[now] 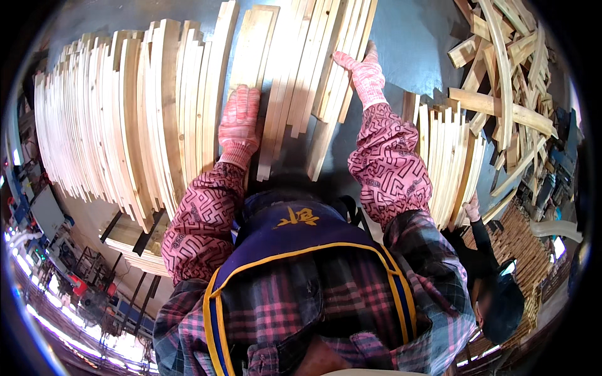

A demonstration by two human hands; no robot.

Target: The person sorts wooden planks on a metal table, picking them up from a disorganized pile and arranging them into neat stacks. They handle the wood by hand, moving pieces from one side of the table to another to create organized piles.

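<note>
Gloved hands pressed flat on loose wooden slats

Nothing is gripped — the left hand (238,122) is laid open on a plank (251,50), the right hand (362,74) on the slat bundle (326,56); the unbound slats could be fanned apart and slid off the dark table (407,44).

Both my arms extended forward from lower edge, patterned pink sleeves to wrists. My left hand (239,119) in pink knit glove, fingers straight and together, palm pressed flat down. My right hand (362,74) gloved likewise, reaching farther ahead, fingers stretched out, palm down. Right elbow bent outward; left forearm nearly straight.
</note>
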